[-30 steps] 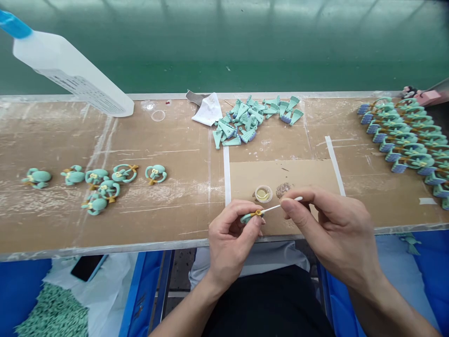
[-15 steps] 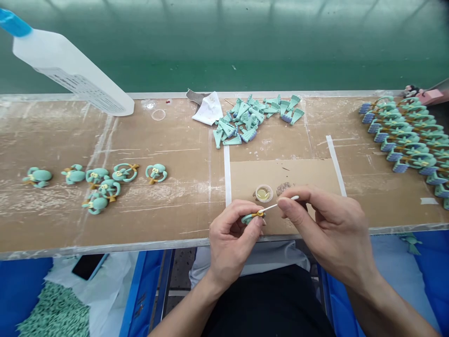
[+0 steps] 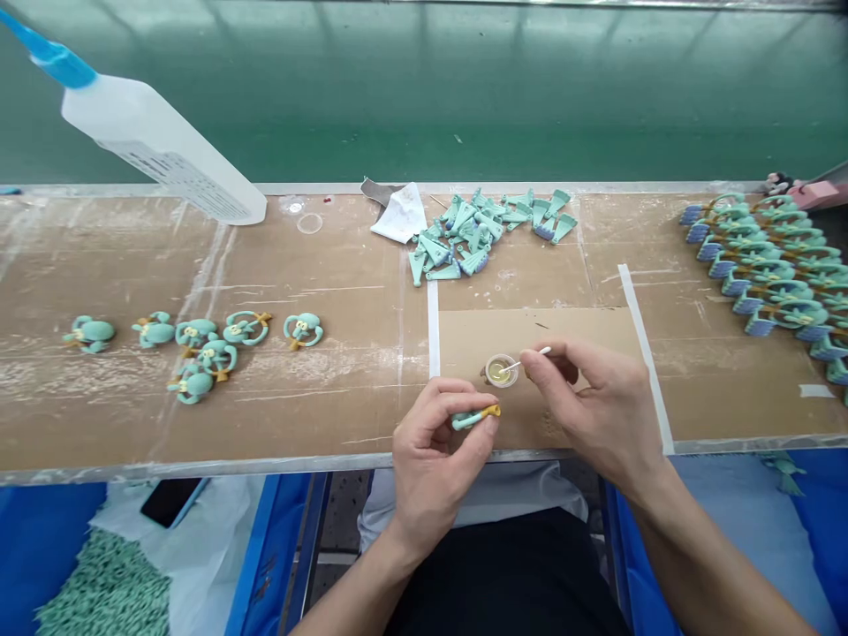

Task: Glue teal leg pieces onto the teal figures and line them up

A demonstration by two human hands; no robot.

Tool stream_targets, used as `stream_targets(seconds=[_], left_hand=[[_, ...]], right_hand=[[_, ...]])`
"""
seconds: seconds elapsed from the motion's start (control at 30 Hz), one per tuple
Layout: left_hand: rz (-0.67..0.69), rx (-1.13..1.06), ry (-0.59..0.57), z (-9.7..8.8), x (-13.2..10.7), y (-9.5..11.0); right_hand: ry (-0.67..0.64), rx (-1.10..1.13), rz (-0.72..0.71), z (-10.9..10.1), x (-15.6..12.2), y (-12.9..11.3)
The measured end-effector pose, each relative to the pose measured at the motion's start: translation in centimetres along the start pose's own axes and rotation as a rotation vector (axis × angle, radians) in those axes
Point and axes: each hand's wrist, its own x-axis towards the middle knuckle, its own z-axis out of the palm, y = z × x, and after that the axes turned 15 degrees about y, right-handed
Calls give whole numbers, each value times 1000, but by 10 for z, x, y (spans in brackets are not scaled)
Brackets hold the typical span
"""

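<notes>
My left hand [image 3: 441, 450] is closed around a small teal toy figure [image 3: 467, 419]; its mustard-coloured end points up to the right, and the rest is hidden by fingers. Between thumb and fingers of my right hand [image 3: 589, 393] is a thin white cotton swab [image 3: 526, 360]. The swab's lower tip is inside a small clear round cup [image 3: 502, 371] of yellowish liquid, just beyond my left fingertips. Both hands are above a cardboard sheet [image 3: 563, 331] taped to the bench.
A white squeeze bottle [image 3: 165, 146] stands at the back left. Several teal figures [image 3: 218, 355] lie left. Behind the cup is a pile of teal fan-shaped pieces [image 3: 470, 231]. Rows of assembled figures [image 3: 775, 274] fill the right. Below left, a blue bin [image 3: 258, 539] holds small teal parts and a phone [image 3: 173, 502].
My right hand has moved the swab from the figure's mustard end into the cup. The figure has turned slightly in my left hand. The whole view has shifted a little.
</notes>
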Motion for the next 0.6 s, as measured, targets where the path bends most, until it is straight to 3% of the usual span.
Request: stream_targets(seconds=[0.13, 0.3, 0.5, 0.6], left_hand=[[98, 74, 33, -2, 0, -1], [192, 134, 36, -2, -3, -5], [277, 165, 10, 2, -6, -1], [304, 159, -16, 1, -5, 2]], right_hand=[[-62, 16, -17, 8, -3, 8], [93, 56, 77, -7, -9, -1], [-131, 184, 49, -10, -23, -22], [-107, 179, 64, -9, -26, -22]])
